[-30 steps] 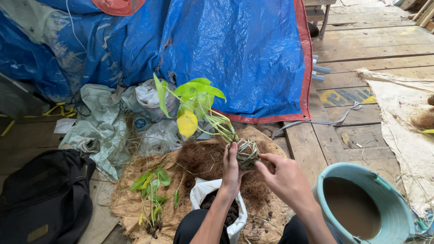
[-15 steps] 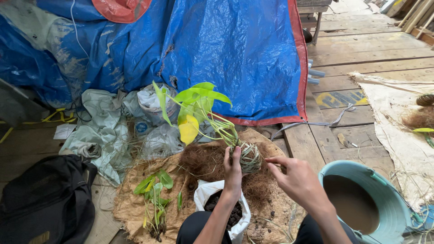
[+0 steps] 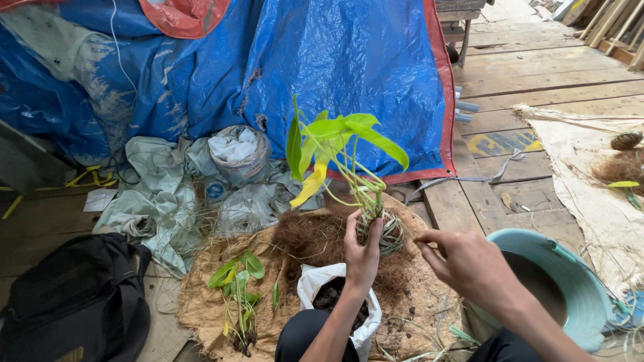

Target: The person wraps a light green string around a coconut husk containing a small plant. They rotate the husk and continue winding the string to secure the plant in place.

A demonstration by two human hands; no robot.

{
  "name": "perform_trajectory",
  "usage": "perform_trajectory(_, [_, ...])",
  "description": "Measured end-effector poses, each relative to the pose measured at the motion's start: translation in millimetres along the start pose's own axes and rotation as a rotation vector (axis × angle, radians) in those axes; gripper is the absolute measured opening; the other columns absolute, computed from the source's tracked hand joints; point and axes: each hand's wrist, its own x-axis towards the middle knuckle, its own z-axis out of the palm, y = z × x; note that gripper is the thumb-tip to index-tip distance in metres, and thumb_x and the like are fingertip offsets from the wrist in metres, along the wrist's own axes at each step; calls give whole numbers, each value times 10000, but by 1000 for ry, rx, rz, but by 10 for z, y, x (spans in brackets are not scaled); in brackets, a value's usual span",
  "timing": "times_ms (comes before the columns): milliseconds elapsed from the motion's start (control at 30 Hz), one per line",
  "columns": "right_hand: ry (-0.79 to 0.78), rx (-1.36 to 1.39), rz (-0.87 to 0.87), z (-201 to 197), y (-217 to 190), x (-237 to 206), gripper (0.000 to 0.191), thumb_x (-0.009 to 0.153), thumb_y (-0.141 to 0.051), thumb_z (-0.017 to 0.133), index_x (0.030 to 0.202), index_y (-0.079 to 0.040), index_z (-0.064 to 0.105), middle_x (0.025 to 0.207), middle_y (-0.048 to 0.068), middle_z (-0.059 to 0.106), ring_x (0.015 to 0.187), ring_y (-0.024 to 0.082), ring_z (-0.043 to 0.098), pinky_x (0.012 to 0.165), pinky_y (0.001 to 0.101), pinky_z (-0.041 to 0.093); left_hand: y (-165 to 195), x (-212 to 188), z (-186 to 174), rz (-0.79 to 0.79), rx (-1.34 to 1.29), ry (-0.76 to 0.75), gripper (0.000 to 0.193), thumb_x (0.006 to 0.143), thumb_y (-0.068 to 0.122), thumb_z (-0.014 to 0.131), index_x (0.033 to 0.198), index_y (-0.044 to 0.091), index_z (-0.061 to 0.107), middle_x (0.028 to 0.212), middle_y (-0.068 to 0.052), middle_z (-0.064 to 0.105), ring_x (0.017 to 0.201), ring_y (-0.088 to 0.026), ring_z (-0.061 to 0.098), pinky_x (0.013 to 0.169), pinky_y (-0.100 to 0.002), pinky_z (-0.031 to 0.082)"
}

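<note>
At the far left, toward nine o'clock and below, a black bag [image 3: 74,302] lies on the wooden floor [image 3: 537,74]. Just right of it sits a heap of crumpled grey-green plastic bags [image 3: 161,201], backed by a blue tarp [image 3: 335,67] that fills the twelve o'clock part of the view. Below the heap, a brown fibre mat [image 3: 201,308] is spread on the boards, and a small green seedling [image 3: 238,285] lies on it at about seven o'clock. A mound of brown coconut fibre [image 3: 305,238] sits near the middle of the mat.

At six o'clock a white sack of dark soil [image 3: 322,288] stands open between the person's knees. Directly above it, the left hand [image 3: 362,251] is clamped around a fibre-wrapped root ball [image 3: 389,231], holding it upright over the mat. From the ball rises a plant [image 3: 335,144] with bright green leaves and one yellow leaf, reaching toward twelve o'clock.

Just right of the ball, the right hand [image 3: 469,265] hangs with its fingers pinched together; whether a thin string sits between them cannot be told. At four o'clock, a teal tub [image 3: 583,288] holds muddy water. Farther right, at three o'clock, a pale cloth [image 3: 590,161] lies on the floor with more brown fibre on it.
</note>
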Motion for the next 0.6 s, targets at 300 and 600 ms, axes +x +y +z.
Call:
perform_trajectory(300, [-117,-126,149,-364,124,117,262,950,-360,663,1173,-284,777,769,128,793,669,260,781,766,410,611,87,19,145,-178,-133,-67,728,861,616,633,1334,69,552,990,-93,700,824,-199,595,737,-419,463])
perform_trajectory(600, [-33,-292,-143,-236,290,54,356,933,-369,598,1258,-328,737,743,131,760,677,317,736,702,467,584,200,24,282,-469,-390,69,708,833,609,590,1372,160,492,1224,-32,669,1086,-186,677,754,-408,645])
